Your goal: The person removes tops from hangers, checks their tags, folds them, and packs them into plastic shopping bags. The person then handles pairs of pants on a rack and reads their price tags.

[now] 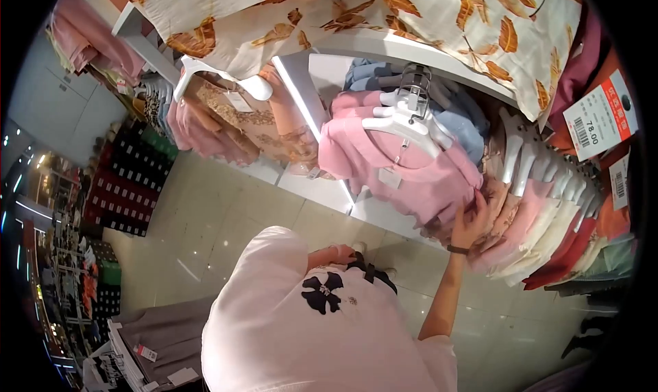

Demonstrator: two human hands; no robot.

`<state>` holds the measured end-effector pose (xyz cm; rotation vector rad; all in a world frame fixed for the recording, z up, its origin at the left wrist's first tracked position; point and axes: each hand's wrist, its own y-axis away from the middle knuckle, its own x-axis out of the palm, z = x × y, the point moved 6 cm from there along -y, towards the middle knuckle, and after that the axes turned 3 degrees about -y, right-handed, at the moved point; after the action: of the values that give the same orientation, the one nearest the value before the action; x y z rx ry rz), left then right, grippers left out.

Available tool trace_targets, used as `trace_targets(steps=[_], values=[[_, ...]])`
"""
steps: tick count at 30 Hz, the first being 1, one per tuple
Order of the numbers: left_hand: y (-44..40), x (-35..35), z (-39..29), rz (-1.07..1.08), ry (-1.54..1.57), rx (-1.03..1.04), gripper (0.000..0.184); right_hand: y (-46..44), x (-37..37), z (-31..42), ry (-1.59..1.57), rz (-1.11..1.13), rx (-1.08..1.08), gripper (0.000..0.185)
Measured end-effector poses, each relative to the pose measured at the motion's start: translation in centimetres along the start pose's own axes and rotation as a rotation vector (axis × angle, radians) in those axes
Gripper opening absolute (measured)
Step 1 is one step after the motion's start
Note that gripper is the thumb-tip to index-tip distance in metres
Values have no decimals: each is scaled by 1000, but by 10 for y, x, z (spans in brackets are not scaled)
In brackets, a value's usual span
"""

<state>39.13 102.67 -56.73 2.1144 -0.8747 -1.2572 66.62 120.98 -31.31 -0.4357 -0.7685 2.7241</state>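
A pink short-sleeved top (418, 176) hangs on a white hanger (404, 126), its front turned towards me and a white tag (390, 178) on its chest. My right hand (471, 222), with a dark band at the wrist, is at the top's lower right edge. The thumb lies at the front of the cloth and the fingers are by its side edge. Down at my waist, my left hand (340, 253) is beside something black (373, 272); its fingers are too small and partly hidden to make out.
Several garments on white hangers (524, 165) crowd the rail to the right. Peach and lace clothes (229, 111) hang left of a white divider (301, 90). Leaf-print cloth (356, 15) covers the shelf above. A price tag (602, 116) hangs far right; folded grey trousers (164, 337) lie lower left.
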Motion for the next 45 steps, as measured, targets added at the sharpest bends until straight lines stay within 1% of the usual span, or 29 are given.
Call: trace_targets(steps=[2,4,6,8,9,11,12,13,14,15,17,18,21,23,24,25,27,30,31,34,36,38,41,44,45], values=[[12,4,16,-90,141,-74,40,1,19,-3,-64,43,91,49],[15,11,40,-136,225,-157,40,7,26,-16,22,44,29,51],[27,10,48,-163,221,-195,40,3,33,-6,-57,88,76,49],[30,22,62,-188,225,-218,41,7,40,-12,81,167,122,46],[26,17,72,-215,224,-233,41,7,43,-5,71,173,153,46],[10,10,84,-227,360,-214,42,14,44,11,49,206,218,46],[4,16,90,-224,442,-218,42,23,45,11,34,229,276,45],[-15,28,103,-246,717,-145,41,31,49,11,13,253,332,44],[-17,29,98,-169,1087,-230,38,37,54,14,-13,278,381,43],[-20,20,91,-181,1191,-258,34,44,54,23,-51,254,393,40],[-16,-18,67,-324,1135,-123,41,54,50,32,-9,247,382,38],[-21,-30,65,-409,1184,-85,41,56,49,35,7,248,370,38],[-13,-86,49,-707,1329,90,44,52,40,29,-137,388,405,36],[9,-133,50,-1123,1220,125,54,41,26,36,-145,491,406,34],[35,-159,43,-1319,1128,89,58,37,19,40,-146,545,410,33],[66,-188,25,-1442,1152,139,64,36,11,40,-131,575,410,32],[92,-216,23,-1650,1040,179,66,35,2,54,-164,597,431,32],[128,-234,-5,-1805,914,344,66,40,-2,60,-196,626,500,33],[125,-227,-5,-1875,913,407,55,41,0,60,-202,631,511,33],[85,-179,15,-1686,1395,251,40,45,4,61,-181,638,506,33],[89,-160,-8,-1690,1394,178,37,48,9,60,-189,636,495,33],[63,-141,-14,-1322,1372,319,47,51,10,59,-216,631,494,33],[46,-138,-34,-980,1206,415,64,52,13,62,-160,627,500,34],[45,-165,-47,-1013,817,383,87,58,21,60,-212,627,522,34],[55,-175,-55,-1181,647,417,87,61,23,60,-228,625,529,33]])
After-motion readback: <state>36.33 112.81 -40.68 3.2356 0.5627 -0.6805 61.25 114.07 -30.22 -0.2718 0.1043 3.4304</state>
